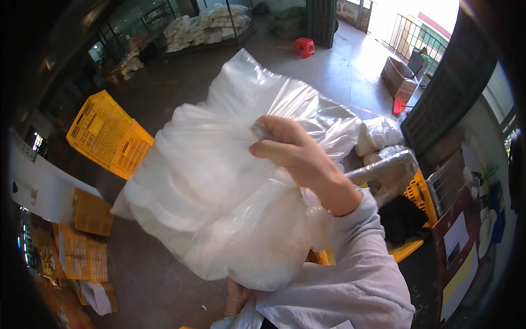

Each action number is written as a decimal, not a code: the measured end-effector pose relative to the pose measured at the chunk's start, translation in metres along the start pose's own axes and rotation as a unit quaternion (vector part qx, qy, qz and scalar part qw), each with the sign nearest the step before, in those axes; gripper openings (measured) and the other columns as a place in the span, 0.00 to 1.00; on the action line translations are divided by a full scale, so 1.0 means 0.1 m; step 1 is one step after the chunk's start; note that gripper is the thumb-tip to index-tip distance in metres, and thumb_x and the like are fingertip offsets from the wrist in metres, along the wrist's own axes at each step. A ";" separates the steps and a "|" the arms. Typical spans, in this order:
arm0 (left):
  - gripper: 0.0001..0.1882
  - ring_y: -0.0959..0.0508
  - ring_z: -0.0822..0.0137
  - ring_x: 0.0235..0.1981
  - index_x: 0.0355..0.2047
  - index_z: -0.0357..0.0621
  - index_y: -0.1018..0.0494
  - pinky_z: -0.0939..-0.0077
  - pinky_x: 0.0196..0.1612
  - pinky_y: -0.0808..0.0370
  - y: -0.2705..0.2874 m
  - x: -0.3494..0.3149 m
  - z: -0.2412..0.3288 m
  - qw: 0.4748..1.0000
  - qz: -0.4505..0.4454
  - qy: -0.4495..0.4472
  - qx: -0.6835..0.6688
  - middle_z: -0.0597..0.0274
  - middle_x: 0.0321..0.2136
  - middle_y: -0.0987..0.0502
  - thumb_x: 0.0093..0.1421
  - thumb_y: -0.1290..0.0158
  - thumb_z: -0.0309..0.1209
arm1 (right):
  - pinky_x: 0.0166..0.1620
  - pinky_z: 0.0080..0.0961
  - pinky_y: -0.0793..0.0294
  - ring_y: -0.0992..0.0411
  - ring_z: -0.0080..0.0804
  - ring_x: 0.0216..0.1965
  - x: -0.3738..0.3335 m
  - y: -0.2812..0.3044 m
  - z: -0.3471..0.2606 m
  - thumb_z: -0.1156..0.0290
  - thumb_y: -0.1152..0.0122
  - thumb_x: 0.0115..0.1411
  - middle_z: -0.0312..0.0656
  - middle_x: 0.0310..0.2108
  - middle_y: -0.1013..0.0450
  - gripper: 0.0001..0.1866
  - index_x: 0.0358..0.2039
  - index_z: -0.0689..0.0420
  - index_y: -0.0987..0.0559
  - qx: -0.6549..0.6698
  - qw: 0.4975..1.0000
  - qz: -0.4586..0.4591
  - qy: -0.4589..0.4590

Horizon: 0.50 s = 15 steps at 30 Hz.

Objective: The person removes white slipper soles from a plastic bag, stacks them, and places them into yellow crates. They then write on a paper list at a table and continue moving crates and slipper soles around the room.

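A large, clear plastic bag [192, 164], bulging and whitish, fills the middle of the view. My right hand [287, 151] reaches across from the lower right, its fingers closed in a pinch on the gathered plastic. The upper part of the bag spreads out in shiny folds beyond that hand. Under the bag's near edge is my left hand [236, 293], touching it from below with a thin bracelet at the wrist. Its fingers are hidden behind the plastic. What the bag contains, if anything, cannot be made out through the cloudy film.
Yellow plastic crates [109, 134] stand at the left, with more orange-yellow crates [82, 249] nearer. White sacks [205, 27] are piled at the back, near a red stool [304, 47]. Filled bags [381, 134] and a dark red table [460, 257] are on the right.
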<state>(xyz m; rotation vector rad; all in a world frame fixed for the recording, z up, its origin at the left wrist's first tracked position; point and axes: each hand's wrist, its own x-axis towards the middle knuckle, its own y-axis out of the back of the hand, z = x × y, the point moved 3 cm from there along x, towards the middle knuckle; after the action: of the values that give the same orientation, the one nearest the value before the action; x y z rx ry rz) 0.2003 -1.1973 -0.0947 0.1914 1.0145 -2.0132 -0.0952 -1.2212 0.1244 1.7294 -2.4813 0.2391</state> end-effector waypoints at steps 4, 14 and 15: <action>0.27 0.31 0.58 0.48 0.53 0.39 0.42 0.60 0.48 0.30 -1.01 1.14 0.50 0.973 -0.219 0.073 -0.007 0.53 0.48 0.34 0.60 0.59 0.45 | 0.24 0.11 0.37 0.35 0.16 0.23 0.75 1.24 -0.59 0.67 0.44 0.54 0.34 0.30 0.29 0.14 0.39 0.59 0.26 -0.103 0.983 0.057 0.138; 0.32 0.34 0.64 0.51 0.56 0.41 0.43 0.70 0.53 0.36 -2.83 2.51 0.59 0.718 -0.601 -0.076 0.344 0.52 0.50 0.35 0.57 0.50 0.45 | 0.30 0.26 0.29 0.28 0.31 0.30 1.95 5.20 -0.49 0.65 0.48 0.53 0.44 0.30 0.27 0.15 0.39 0.60 0.27 -0.711 0.552 0.433 -0.043; 0.31 0.34 0.65 0.51 0.57 0.42 0.44 0.70 0.52 0.35 -2.40 2.49 0.59 0.693 -0.654 -0.039 0.300 0.53 0.50 0.34 0.58 0.51 0.43 | 0.32 0.27 0.29 0.29 0.32 0.31 2.13 5.05 0.05 0.65 0.50 0.54 0.45 0.32 0.28 0.14 0.39 0.59 0.28 -0.668 0.600 0.436 -0.060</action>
<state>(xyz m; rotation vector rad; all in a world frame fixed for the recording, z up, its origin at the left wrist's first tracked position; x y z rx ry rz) -0.1216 -1.3211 -0.0315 -0.4322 0.2718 -3.5879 -0.6425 -1.2469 0.1238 -0.1202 -2.0785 -1.3311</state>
